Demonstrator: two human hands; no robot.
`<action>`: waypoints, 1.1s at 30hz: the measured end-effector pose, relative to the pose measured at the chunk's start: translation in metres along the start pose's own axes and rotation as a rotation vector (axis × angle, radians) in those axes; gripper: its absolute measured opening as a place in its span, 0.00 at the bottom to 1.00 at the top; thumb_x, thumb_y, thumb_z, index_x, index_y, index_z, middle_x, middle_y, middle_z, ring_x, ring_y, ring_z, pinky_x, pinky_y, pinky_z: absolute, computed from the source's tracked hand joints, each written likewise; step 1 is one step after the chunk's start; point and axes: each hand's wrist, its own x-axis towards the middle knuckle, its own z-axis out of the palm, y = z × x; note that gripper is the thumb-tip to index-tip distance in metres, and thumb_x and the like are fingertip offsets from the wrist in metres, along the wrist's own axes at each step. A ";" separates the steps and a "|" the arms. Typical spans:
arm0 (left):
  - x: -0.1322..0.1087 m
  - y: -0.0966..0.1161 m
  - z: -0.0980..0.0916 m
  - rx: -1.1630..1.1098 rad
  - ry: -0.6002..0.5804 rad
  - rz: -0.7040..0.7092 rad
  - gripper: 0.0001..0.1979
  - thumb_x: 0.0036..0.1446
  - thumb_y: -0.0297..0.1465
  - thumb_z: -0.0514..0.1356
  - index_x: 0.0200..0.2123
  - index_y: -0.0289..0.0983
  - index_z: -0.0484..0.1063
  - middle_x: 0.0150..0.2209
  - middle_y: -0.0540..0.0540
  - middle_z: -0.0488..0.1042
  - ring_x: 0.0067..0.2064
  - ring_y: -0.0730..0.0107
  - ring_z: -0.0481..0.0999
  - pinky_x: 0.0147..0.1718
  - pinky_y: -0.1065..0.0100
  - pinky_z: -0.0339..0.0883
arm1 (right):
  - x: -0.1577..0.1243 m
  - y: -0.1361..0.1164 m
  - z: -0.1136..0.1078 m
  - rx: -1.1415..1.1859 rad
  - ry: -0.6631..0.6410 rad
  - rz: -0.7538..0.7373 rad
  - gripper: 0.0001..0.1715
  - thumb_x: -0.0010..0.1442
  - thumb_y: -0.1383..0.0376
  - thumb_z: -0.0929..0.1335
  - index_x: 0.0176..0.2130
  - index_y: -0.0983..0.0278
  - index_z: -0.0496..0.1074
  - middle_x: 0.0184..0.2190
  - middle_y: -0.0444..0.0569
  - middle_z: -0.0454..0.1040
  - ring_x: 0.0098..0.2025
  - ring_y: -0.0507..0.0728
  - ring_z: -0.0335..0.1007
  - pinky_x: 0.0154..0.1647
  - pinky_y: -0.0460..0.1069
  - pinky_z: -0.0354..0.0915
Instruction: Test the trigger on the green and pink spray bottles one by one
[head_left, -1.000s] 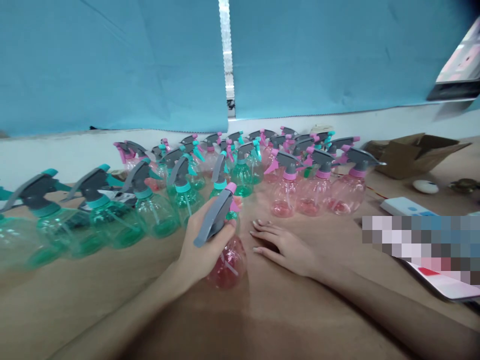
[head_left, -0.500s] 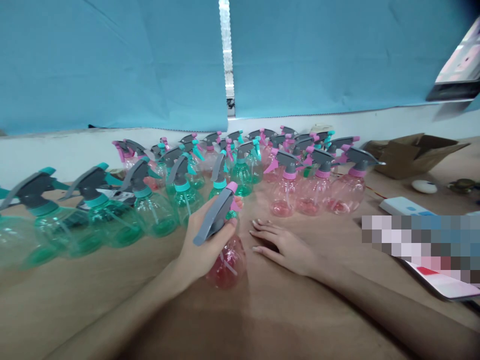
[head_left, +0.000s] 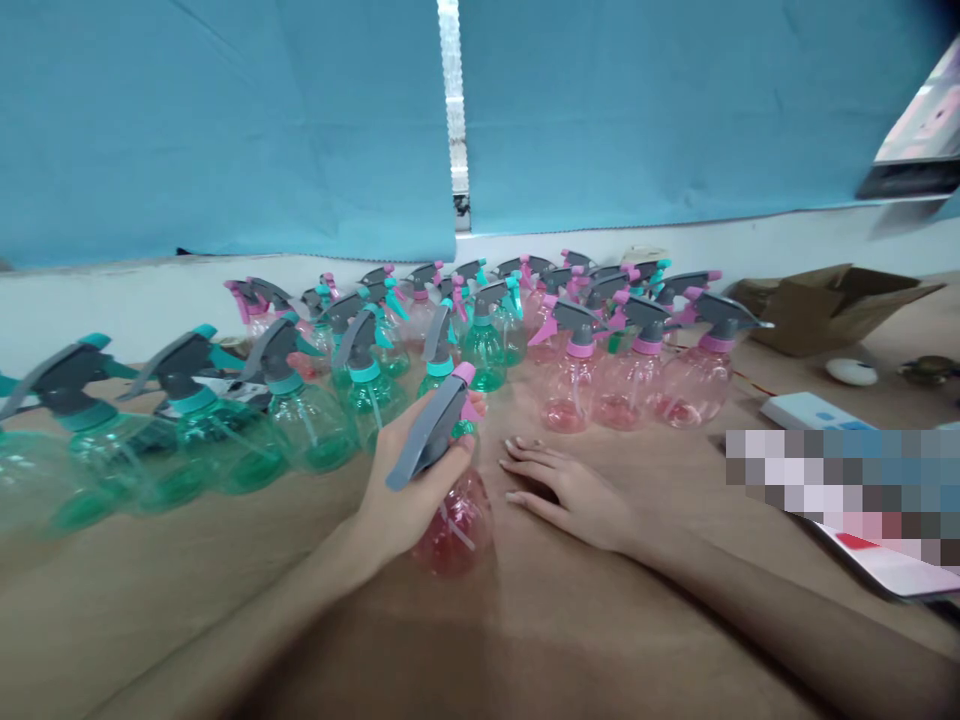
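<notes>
Pink spray bottle point(head_left: 454, 530) is held near the centre of the frame by the left hand point(head_left: 416, 455), whose grip is closed around its neck, just under the grey trigger head point(head_left: 431, 430). The pink nozzle point(head_left: 464, 376) is turned towards the top of the frame, and a pale tube is seen through the clear body. Whether the base is rested on the bench point(head_left: 600, 650) cannot be told for certain.

The right hand point(head_left: 574, 495) is laid palm down on the bench, right of the centre; its grip is spread loosely, the fingers are pointed towards the held bottle but kept apart from it, and nothing is grasped.

A row of green spray bottles point(head_left: 313, 430) is ranged from the left edge to the centre. Three pink-collared bottles point(head_left: 568, 395) are lined up beyond the right hand, and more bottles of both colours are crowded behind. At the right, an open cardboard box point(head_left: 806, 315) is placed near a white rounded object point(head_left: 851, 372). The upper frame is filled by blue sheets point(head_left: 225, 130), divided by a pale strip point(head_left: 454, 120).
</notes>
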 end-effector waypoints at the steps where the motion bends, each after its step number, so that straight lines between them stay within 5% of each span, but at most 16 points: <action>1: 0.000 0.000 0.000 0.007 0.003 0.000 0.04 0.54 0.34 0.56 0.33 0.41 0.67 0.25 0.52 0.66 0.26 0.69 0.67 0.27 0.67 0.62 | 0.000 0.000 0.000 -0.001 -0.004 0.004 0.28 0.63 0.51 0.58 0.57 0.62 0.63 0.60 0.52 0.60 0.62 0.59 0.52 0.62 0.58 0.51; 7: 0.000 0.001 0.000 -0.005 0.006 0.048 0.08 0.54 0.31 0.55 0.38 0.43 0.68 0.27 0.53 0.68 0.27 0.70 0.67 0.27 0.69 0.62 | 0.000 0.000 -0.001 -0.007 -0.006 0.008 0.28 0.63 0.51 0.59 0.57 0.63 0.64 0.59 0.52 0.60 0.62 0.59 0.51 0.62 0.58 0.51; 16: 0.004 0.002 -0.005 -0.056 -0.041 0.049 0.04 0.50 0.27 0.54 0.26 0.40 0.61 0.23 0.55 0.61 0.23 0.73 0.61 0.23 0.70 0.58 | 0.000 -0.002 -0.002 0.016 0.012 0.012 0.27 0.63 0.52 0.60 0.56 0.62 0.64 0.59 0.52 0.61 0.62 0.60 0.53 0.61 0.59 0.53; 24: 0.004 0.004 -0.007 -0.248 -0.125 0.020 0.03 0.50 0.26 0.55 0.26 0.40 0.65 0.25 0.54 0.64 0.26 0.74 0.62 0.25 0.71 0.58 | 0.000 -0.001 -0.001 0.005 0.000 0.015 0.28 0.63 0.52 0.59 0.56 0.63 0.64 0.59 0.52 0.61 0.62 0.59 0.52 0.62 0.57 0.52; 33: 0.005 0.004 -0.007 -0.114 -0.058 -0.003 0.03 0.49 0.29 0.57 0.30 0.42 0.68 0.25 0.53 0.66 0.26 0.71 0.66 0.25 0.70 0.62 | 0.000 -0.002 -0.002 0.022 0.011 0.020 0.27 0.63 0.51 0.59 0.56 0.61 0.64 0.59 0.51 0.61 0.62 0.60 0.52 0.61 0.59 0.53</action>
